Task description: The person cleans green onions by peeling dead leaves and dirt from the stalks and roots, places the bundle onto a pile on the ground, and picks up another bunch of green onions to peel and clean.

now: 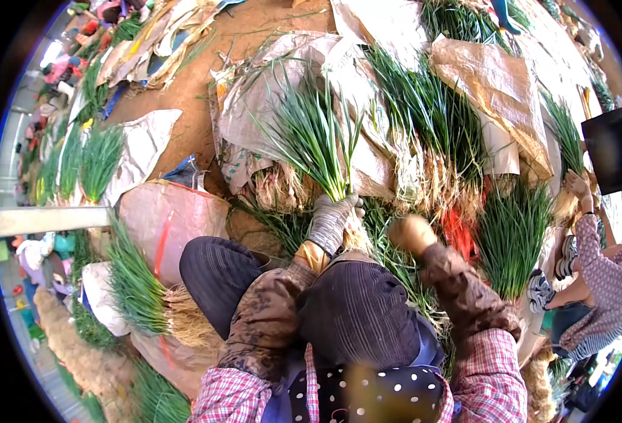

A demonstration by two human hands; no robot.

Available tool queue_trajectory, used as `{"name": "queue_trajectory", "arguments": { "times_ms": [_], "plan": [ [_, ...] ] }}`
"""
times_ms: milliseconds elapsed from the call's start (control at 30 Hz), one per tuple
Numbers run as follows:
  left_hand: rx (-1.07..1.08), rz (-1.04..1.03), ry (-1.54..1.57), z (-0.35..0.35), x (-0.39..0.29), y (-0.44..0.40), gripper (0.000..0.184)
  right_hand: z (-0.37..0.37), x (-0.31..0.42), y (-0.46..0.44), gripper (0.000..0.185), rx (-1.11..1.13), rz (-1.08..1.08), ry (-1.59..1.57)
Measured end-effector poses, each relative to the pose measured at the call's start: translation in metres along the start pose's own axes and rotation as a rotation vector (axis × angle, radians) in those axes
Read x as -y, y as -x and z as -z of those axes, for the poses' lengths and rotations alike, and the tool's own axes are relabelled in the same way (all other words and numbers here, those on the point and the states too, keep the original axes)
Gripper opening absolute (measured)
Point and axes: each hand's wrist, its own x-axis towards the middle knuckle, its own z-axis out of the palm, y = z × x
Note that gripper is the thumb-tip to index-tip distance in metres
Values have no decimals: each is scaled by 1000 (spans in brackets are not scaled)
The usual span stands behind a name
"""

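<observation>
My left hand (330, 224), in a grey striped knit glove, is closed around the lower stalks of a bunch of spring onions (318, 134). The green leaves fan out upward over the sacking, and pale roots hang below the fist. To the right, my right hand (411, 234) is smeared by motion, so its fingers cannot be made out. It is apart from the bunch, over loose spring onions on the ground. Beyond both hands lies a big pile of spring onions (430, 106) with tangled roots.
Woven sacks (494, 92) cover heaps ahead. A bundle of spring onions (515, 240) stands at right, another bundle (138, 282) at left on a pink sack (170, 218). At far right a person (603, 296) in a patterned top handles spring onions. A pale pole (50, 221) juts in from the left.
</observation>
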Motion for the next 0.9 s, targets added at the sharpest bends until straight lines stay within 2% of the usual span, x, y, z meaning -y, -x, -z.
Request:
{"name": "queue_trajectory", "arguments": {
  "times_ms": [33,67,100,133,167,233,300,333,433,500,533,567,600,700,733,767,800,833,867,900],
  "plan": [
    [2,63,-1,0,0,-1,19,18,-3,-8,32,-387,-100,-235],
    [4,123,-6,0,-1,-2,20,37,-7,-30,33,-720,-13,-307],
    [-2,126,11,0,1,-1,21,84,5,-30,34,-713,-94,-377],
    [80,125,28,8,9,-10,25,97,-3,-56,35,-743,-132,-405],
    [72,96,-28,8,10,-10,29,111,-11,-82,35,-775,-169,-434],
    [95,21,-146,8,5,-7,39,136,-13,-98,31,-591,-166,-297],
    [49,44,-126,5,0,-5,27,152,-16,-96,29,-403,-101,-418],
    [39,79,-136,7,-1,-6,23,156,-15,-90,27,-369,-102,-657],
    [63,88,-68,10,1,-8,18,123,-12,-83,23,-514,-118,-440],
    [60,33,-38,9,5,-9,17,64,-22,-66,25,-637,54,-474],
    [62,0,-23,7,4,-8,17,32,-26,-50,27,-631,113,-460],
    [23,51,7,2,-2,-2,17,26,-7,-5,27,-476,-48,-432],
    [45,32,22,3,-1,-3,16,-4,-15,12,28,-388,116,-274],
    [83,-1,47,6,2,-6,16,-82,-24,38,31,443,354,169],
    [77,6,40,5,1,-5,19,-94,-27,46,33,573,442,159],
    [71,12,34,4,2,-4,24,-94,-33,33,32,420,348,178],
    [67,29,25,3,4,-4,24,-52,-17,26,32,266,255,198],
    [63,41,14,2,5,-4,23,-1,-1,24,28,52,11,-50],
    [59,50,2,1,5,-5,23,18,5,13,28,-365,-93,-182],
    [74,52,10,-2,3,-2,22,23,-6,-18,24,-792,20,-201]
  ]
}}
